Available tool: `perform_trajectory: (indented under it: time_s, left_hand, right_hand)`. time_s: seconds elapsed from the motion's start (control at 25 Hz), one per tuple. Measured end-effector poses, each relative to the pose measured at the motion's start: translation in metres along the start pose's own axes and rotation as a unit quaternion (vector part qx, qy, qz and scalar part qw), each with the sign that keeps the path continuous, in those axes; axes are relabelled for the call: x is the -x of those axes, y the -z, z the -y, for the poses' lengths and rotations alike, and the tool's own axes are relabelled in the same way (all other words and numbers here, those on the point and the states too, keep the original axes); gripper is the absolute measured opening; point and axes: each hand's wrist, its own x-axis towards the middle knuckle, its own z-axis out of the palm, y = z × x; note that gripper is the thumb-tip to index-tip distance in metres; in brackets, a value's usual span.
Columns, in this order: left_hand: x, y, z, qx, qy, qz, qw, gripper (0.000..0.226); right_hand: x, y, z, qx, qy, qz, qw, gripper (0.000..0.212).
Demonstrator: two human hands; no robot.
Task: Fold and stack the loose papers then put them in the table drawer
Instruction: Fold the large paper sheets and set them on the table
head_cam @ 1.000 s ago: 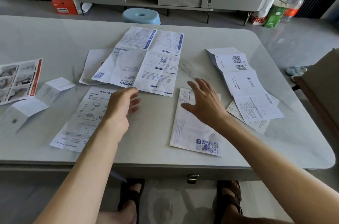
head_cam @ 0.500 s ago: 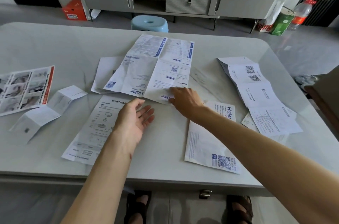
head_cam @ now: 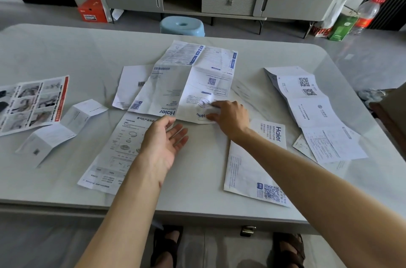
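Loose papers (head_cam: 175,87) across the table (head_cam: 66,52), drawer handle (head_cam: 247,230) under its near edge.

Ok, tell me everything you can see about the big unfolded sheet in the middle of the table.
The big sheet is white paper with blue print, QR codes and Haier logos, creased into panels. It lies spread open, skewed, on the table, overlapping a smaller sheet on its left. The right hand pinches its near right corner, crumpling it.
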Motion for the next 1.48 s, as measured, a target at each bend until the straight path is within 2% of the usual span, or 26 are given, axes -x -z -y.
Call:
perform_trajectory:
  time_s: [0.24, 0.32, 0.44, 0.48, 0.56, 0.64, 0.72, 0.76, 0.8, 0.84, 0.92, 0.96, 1.0, 1.08, 1.2, 1.32, 1.4, 1.48]
  left_hand:
    - [0.002, -0.003, 0.002, 0.005, 0.011, -0.013, 1.0, 0.009]
    - [0.0, -0.004, 0.002, 0.016, 0.015, -0.006, 1.0, 0.019]
    - [0.0, -0.008, 0.0, 0.07, 0.007, 0.039, 0.997, 0.05]
    - [0.003, -0.011, -0.002, 0.094, -0.001, 0.064, 0.994, 0.052]
    - [0.007, -0.014, -0.002, 0.14, -0.023, 0.092, 0.986, 0.038]
    - [0.008, -0.012, 0.002, 0.161, -0.035, 0.065, 0.984, 0.023]
    - [0.007, -0.004, 0.004, 0.165, -0.032, 0.04, 0.985, 0.021]
    - [0.008, 0.0, 0.003, 0.167, -0.034, 0.036, 0.985, 0.02]
    - [0.008, 0.004, 0.001, 0.168, -0.039, 0.033, 0.984, 0.019]
    - [0.01, 0.007, -0.001, 0.166, -0.045, 0.034, 0.984, 0.019]
    - [0.015, 0.01, -0.003, 0.13, -0.051, 0.061, 0.988, 0.019]
    - [0.018, 0.012, -0.004, 0.107, -0.052, 0.08, 0.99, 0.02]
    - [0.021, 0.014, -0.004, 0.088, -0.051, 0.095, 0.99, 0.021]
    - [0.025, 0.017, -0.005, 0.064, -0.051, 0.112, 0.99, 0.024]
    - [0.028, 0.021, -0.007, 0.048, -0.059, 0.134, 0.988, 0.027]
    - [0.029, 0.025, -0.013, 0.055, -0.06, 0.142, 0.986, 0.032]
    - [0.026, 0.026, -0.015, 0.078, -0.06, 0.136, 0.986, 0.028]
    - [0.024, 0.025, -0.014, 0.113, -0.067, 0.12, 0.984, 0.026]
  right_hand:
    - [-0.006, -0.001, 0.0, -0.141, -0.062, -0.05, 0.987, 0.011]
    - [-0.01, 0.012, 0.006, -0.183, -0.067, -0.075, 0.978, 0.01]
    - [0.005, 0.039, 0.013, -0.164, -0.016, -0.118, 0.979, 0.012]
    - [0.018, 0.045, 0.014, -0.164, 0.019, -0.129, 0.978, 0.011]
    - [0.048, 0.05, 0.014, -0.186, 0.088, -0.132, 0.97, 0.009]
    - [0.079, 0.046, 0.005, -0.226, 0.128, -0.11, 0.959, 0.008]
    - [0.101, 0.041, -0.012, -0.278, 0.094, -0.104, 0.95, 0.014]
    - [0.108, 0.04, -0.023, -0.321, 0.037, -0.098, 0.941, 0.021]
    - [0.112, 0.041, -0.033, -0.382, -0.035, -0.079, 0.92, 0.029]
    - [0.113, 0.042, -0.04, -0.463, -0.1, -0.043, 0.88, 0.037]
    - [0.105, 0.042, -0.05, -0.631, -0.196, 0.028, 0.75, 0.048]
    - [0.097, 0.043, -0.051, -0.684, -0.215, 0.053, 0.695, 0.049]
    - [0.086, 0.044, -0.048, -0.708, -0.218, 0.073, 0.667, 0.047]
    - [0.056, 0.048, -0.039, -0.725, -0.221, 0.1, 0.645, 0.043]
    - [0.011, 0.064, -0.023, -0.747, -0.271, 0.059, 0.604, 0.045]
    - [-0.005, 0.09, -0.01, -0.741, -0.267, 0.042, 0.615, 0.035]
    - [0.003, 0.11, -0.003, -0.759, -0.217, 0.062, 0.611, 0.022]
    - [0.022, 0.126, -0.003, -0.77, -0.178, 0.097, 0.605, 0.023]
